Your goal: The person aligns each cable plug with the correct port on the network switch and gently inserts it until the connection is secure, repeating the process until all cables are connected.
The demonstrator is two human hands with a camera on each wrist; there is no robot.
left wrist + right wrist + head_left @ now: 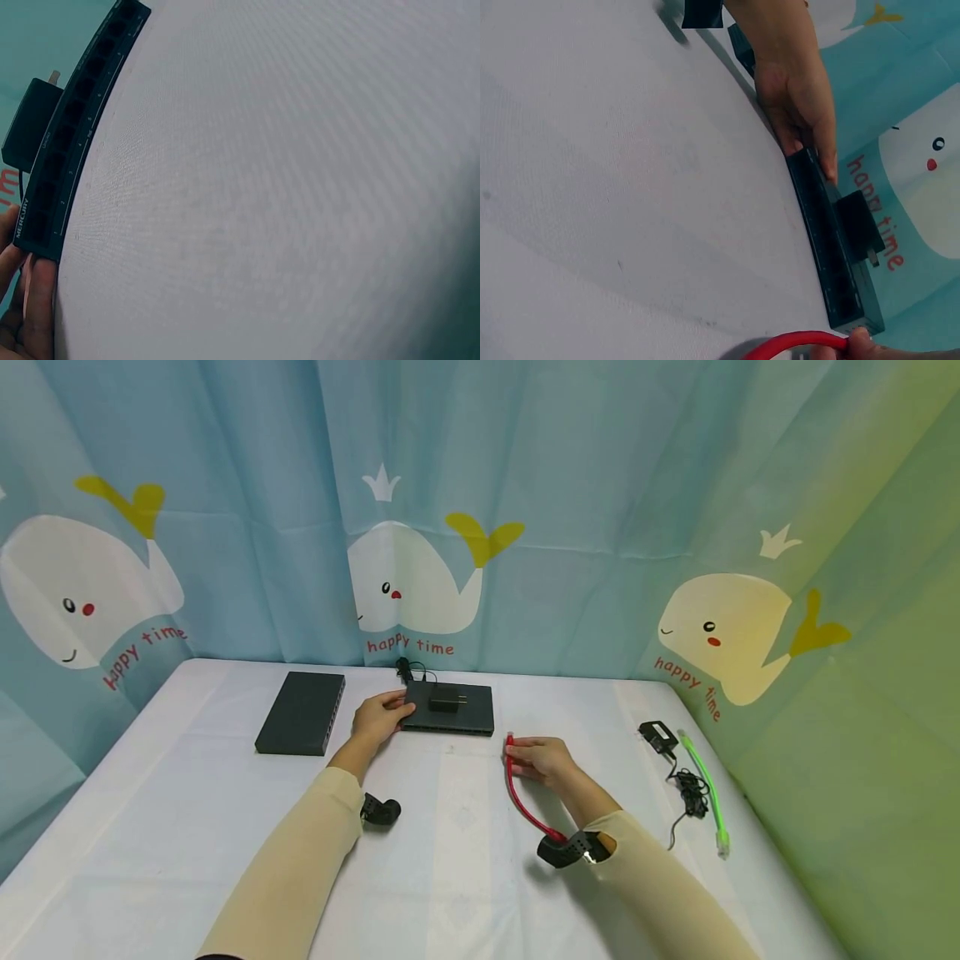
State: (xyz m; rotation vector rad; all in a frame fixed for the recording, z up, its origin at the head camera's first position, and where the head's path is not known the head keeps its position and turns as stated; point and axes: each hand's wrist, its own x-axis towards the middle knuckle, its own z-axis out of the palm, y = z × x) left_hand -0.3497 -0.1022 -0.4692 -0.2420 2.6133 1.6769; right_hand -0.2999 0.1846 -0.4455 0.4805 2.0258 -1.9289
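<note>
My left hand grips the left end of a black network switch, thumb on top and fingers at its side. A row of ports runs along the switch's front face, which bears the word MERCURY. On top of it lies a black power adapter with prongs pointing right. Just right of the switch, my right hand pinches a short red network cable near its upper plug. The cable curves down toward the wrist camera. In the right wrist view, the pinching fingertips appear beside the switch's near end.
A second black box with ports lies on the left of the white table. At the right are another black adapter with a bundled cord and a green network cable. A whale-print curtain hangs behind.
</note>
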